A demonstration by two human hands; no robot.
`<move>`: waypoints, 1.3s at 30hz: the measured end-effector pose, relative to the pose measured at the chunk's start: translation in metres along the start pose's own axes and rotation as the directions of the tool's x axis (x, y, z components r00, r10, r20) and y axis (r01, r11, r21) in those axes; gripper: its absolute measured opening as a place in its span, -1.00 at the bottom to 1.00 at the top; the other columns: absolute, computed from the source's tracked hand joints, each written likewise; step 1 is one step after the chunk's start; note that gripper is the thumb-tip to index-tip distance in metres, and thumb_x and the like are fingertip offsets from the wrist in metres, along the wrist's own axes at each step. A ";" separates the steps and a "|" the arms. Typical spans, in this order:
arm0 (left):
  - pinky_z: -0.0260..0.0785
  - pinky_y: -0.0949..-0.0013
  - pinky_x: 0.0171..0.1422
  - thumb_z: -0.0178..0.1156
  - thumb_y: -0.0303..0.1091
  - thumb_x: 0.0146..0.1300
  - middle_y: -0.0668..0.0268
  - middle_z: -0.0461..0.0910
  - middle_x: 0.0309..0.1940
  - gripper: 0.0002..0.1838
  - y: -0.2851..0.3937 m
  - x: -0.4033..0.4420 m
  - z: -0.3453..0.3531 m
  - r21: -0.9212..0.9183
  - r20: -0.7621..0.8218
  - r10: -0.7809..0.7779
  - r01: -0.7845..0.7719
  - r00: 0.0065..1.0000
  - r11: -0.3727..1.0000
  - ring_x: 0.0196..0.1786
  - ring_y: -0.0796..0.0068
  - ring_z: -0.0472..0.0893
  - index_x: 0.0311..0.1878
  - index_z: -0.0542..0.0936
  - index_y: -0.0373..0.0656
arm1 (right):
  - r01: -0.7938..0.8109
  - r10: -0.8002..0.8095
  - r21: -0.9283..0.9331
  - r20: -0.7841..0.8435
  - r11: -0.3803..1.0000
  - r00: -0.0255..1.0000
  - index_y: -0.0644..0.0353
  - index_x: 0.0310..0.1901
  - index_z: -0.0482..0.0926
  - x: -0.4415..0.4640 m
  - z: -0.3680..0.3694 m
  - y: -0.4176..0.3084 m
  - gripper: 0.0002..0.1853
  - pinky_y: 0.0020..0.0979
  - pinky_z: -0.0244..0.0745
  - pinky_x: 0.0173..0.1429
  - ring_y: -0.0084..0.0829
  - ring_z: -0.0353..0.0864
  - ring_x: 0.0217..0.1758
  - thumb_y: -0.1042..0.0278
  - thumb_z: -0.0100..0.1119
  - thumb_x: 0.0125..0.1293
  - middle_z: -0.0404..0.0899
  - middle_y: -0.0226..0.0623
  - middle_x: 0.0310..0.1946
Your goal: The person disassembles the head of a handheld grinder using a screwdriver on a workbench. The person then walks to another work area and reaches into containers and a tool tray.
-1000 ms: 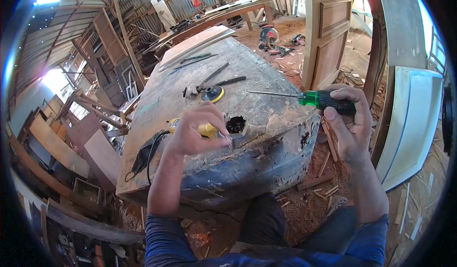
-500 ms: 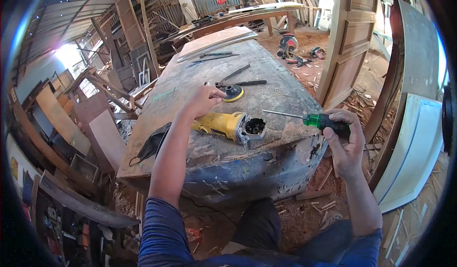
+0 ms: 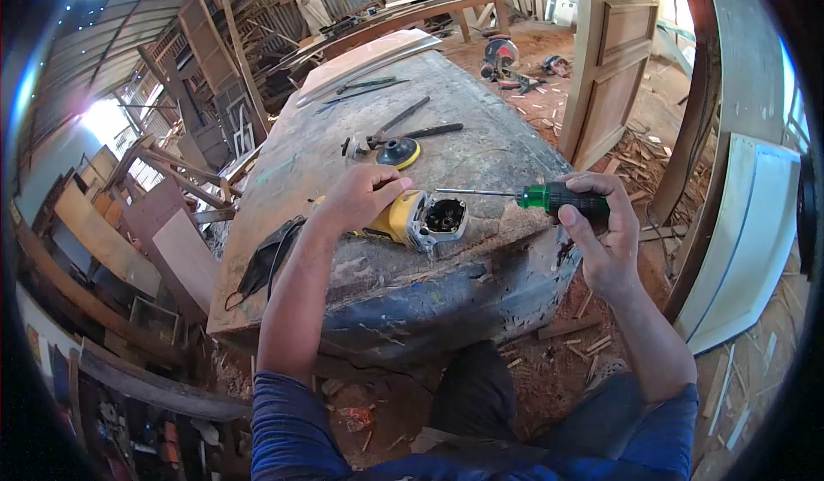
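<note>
My right hand (image 3: 605,236) grips a screwdriver by its black and green handle (image 3: 562,199). Its shaft points left, with the tip close to the open end of a yellow power tool body (image 3: 399,221). That tool lies on the worktop, its front housing off and a dark cavity showing. Over the tool's body is my left hand (image 3: 365,196), thumb and forefinger pinched together; what they hold, if anything, is too small to make out. Just behind sit a round backing pad (image 3: 397,152) with a yellow edge and long-handled pincers (image 3: 416,131).
The worn worktop (image 3: 360,279) also bears a black cloth item (image 3: 264,262) at left, slim tools (image 3: 365,88) and boards (image 3: 369,59) farther back. A panelled door (image 3: 614,69) stands at right. A red-and-black saw (image 3: 500,59) rests on the littered floor.
My left hand has moved from beside the backing pad to over the yellow tool body. The screwdriver tip is nearer the tool's open end. The whole view has shifted slightly.
</note>
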State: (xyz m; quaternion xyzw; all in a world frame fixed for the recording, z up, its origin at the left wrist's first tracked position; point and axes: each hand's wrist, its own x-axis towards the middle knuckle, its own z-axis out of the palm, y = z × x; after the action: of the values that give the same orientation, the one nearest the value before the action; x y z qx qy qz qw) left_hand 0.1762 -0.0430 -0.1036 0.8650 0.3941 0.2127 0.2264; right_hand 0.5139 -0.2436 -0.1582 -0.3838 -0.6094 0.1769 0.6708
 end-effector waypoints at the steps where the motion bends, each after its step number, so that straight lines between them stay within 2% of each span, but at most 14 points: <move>1: 0.47 0.34 0.00 0.33 -0.15 0.64 0.33 0.72 -0.28 -0.64 0.000 0.000 0.000 -0.004 0.003 0.006 -0.006 1.000 1.000 -0.16 0.58 0.61 -0.05 0.78 -0.34 | -0.008 0.008 0.011 0.001 1.000 1.000 0.22 0.27 0.55 0.000 -0.001 0.001 -0.69 -0.33 0.51 0.46 -0.46 0.64 0.29 0.41 0.38 0.63 0.65 -0.22 0.20; 5: 0.46 0.34 -0.01 0.31 -0.15 0.64 0.32 0.72 -0.29 -0.64 0.005 0.000 -0.004 0.033 0.029 -0.002 0.001 1.000 0.999 -0.17 0.57 0.61 -0.06 0.77 -0.34 | -0.002 0.003 0.079 -0.007 0.997 1.000 0.23 0.26 0.56 -0.001 0.002 0.003 -0.69 -0.32 0.51 0.47 -0.46 0.64 0.29 0.38 0.39 0.63 0.66 -0.23 0.20; 11: 0.49 0.30 0.02 0.26 -0.17 0.66 0.28 0.77 -0.27 -0.64 0.003 0.000 -0.001 0.055 -0.023 0.028 -0.027 0.999 0.998 -0.17 0.54 0.65 -0.07 0.78 -0.34 | -0.076 0.075 0.020 0.003 0.997 0.997 0.23 0.25 0.56 -0.002 0.001 0.004 -0.69 -0.30 0.52 0.46 -0.44 0.64 0.31 0.36 0.39 0.62 0.66 -0.24 0.19; 14: 0.50 0.30 0.05 0.26 -0.17 0.66 0.26 0.80 -0.24 -0.64 -0.001 0.000 0.000 0.009 -0.006 0.018 -0.018 1.000 1.000 -0.14 0.52 0.68 -0.07 0.78 -0.33 | -0.101 0.100 -0.072 -0.013 0.992 0.995 0.23 0.25 0.57 -0.003 0.000 0.001 -0.68 -0.33 0.60 0.35 -0.47 0.70 0.21 0.33 0.40 0.63 0.70 -0.27 0.13; 17: 0.52 0.32 0.07 0.25 -0.19 0.65 0.26 0.81 -0.21 -0.65 -0.002 0.001 0.000 0.013 -0.001 0.016 -0.016 1.000 1.000 -0.12 0.53 0.69 -0.07 0.79 -0.32 | -0.270 0.269 0.023 0.041 0.962 0.962 0.24 0.27 0.58 0.001 -0.002 -0.001 -0.64 -0.37 0.68 0.16 -0.51 0.76 0.01 0.26 0.42 0.63 0.72 -0.29 0.06; 20: 0.53 0.31 0.10 0.25 -0.23 0.63 0.25 0.81 -0.21 -0.68 -0.002 0.002 0.000 0.008 0.001 0.032 -0.032 0.999 0.999 -0.10 0.51 0.71 -0.07 0.80 -0.31 | -0.245 0.244 0.013 0.067 0.969 0.967 0.24 0.28 0.58 0.004 -0.003 0.000 -0.63 -0.42 0.69 0.01 -0.56 0.76 -0.13 0.20 0.39 0.66 0.74 -0.31 -0.06; 23: 0.54 0.30 0.13 0.24 -0.26 0.61 0.23 0.82 -0.19 -0.71 0.005 0.001 0.001 -0.010 -0.009 0.061 -0.062 0.998 0.998 -0.09 0.48 0.72 -0.06 0.81 -0.31 | -0.224 0.232 -0.082 0.106 0.971 0.967 0.25 0.24 0.60 0.009 -0.004 -0.014 -0.64 -0.39 0.70 0.00 -0.56 0.77 -0.15 0.14 0.35 0.69 0.74 -0.30 -0.15; 26: 0.54 0.28 0.15 0.24 -0.28 0.59 0.21 0.83 -0.18 -0.71 0.004 0.002 0.002 -0.004 -0.003 0.056 -0.056 0.998 0.998 -0.08 0.46 0.73 -0.04 0.81 -0.32 | -0.458 0.495 -0.247 0.114 0.854 0.861 0.24 0.18 0.62 0.021 -0.011 -0.027 -0.66 -0.33 0.70 -0.01 -0.49 0.76 -0.19 0.10 0.32 0.72 0.73 -0.34 -0.25; 29: 0.55 0.29 0.15 0.23 -0.28 0.58 0.20 0.83 -0.17 -0.70 0.002 0.004 0.003 0.008 -0.002 0.085 -0.085 0.996 0.996 -0.08 0.45 0.74 -0.02 0.83 -0.32 | -0.073 0.138 -0.338 0.174 0.938 0.975 0.24 0.14 0.62 0.026 -0.014 -0.016 -0.68 -0.27 0.69 0.00 -0.40 0.74 -0.19 0.13 0.37 0.67 0.71 -0.29 -0.22; 32: 0.56 0.29 0.16 0.24 -0.28 0.58 0.19 0.84 -0.18 -0.70 0.006 0.005 0.003 -0.003 0.003 0.088 -0.088 0.996 0.996 -0.08 0.45 0.74 -0.01 0.83 -0.33 | 0.273 -0.212 -0.259 0.241 0.927 0.947 0.25 0.13 0.63 0.029 -0.018 0.005 -0.71 -0.24 0.69 0.05 -0.34 0.77 -0.12 0.23 0.42 0.62 0.72 -0.23 -0.15; 35: 0.56 0.30 0.16 0.24 -0.29 0.58 0.19 0.84 -0.18 -0.70 0.009 0.007 0.001 -0.019 0.021 0.076 -0.076 0.997 0.997 -0.07 0.47 0.75 -0.03 0.84 -0.33 | 0.333 -0.207 -0.328 0.363 0.884 0.908 0.27 0.14 0.63 0.028 -0.021 -0.013 -0.70 -0.22 0.70 0.17 -0.32 0.81 0.06 0.29 0.46 0.57 0.75 -0.17 -0.02; 38: 0.56 0.26 0.18 0.23 -0.35 0.58 0.16 0.85 -0.15 -0.74 0.010 0.003 0.001 -0.046 0.037 0.094 -0.092 0.995 0.995 -0.05 0.43 0.75 0.03 0.83 -0.31 | 0.133 -0.078 -0.344 0.170 0.930 0.982 0.27 0.19 0.70 0.028 -0.011 -0.015 -0.65 -0.30 0.72 0.02 -0.42 0.85 -0.06 0.24 0.49 0.56 0.79 -0.22 -0.02; 39: 0.56 0.27 0.18 0.24 -0.36 0.57 0.17 0.84 -0.15 -0.75 0.011 -0.001 0.000 -0.094 0.047 0.076 -0.071 0.996 0.993 -0.05 0.44 0.75 0.04 0.82 -0.31 | -0.065 0.118 -0.245 0.208 0.967 0.971 0.26 0.22 0.72 0.031 -0.016 -0.018 -0.62 -0.35 0.71 -0.06 -0.46 0.84 -0.14 0.21 0.51 0.55 0.81 -0.25 -0.05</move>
State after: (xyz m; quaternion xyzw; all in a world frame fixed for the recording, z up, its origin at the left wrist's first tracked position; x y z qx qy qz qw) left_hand 0.1820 -0.0501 -0.0982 0.8726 0.3460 0.2168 0.2680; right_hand 0.5306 -0.2379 -0.1238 -0.4669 -0.6783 0.1757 0.5394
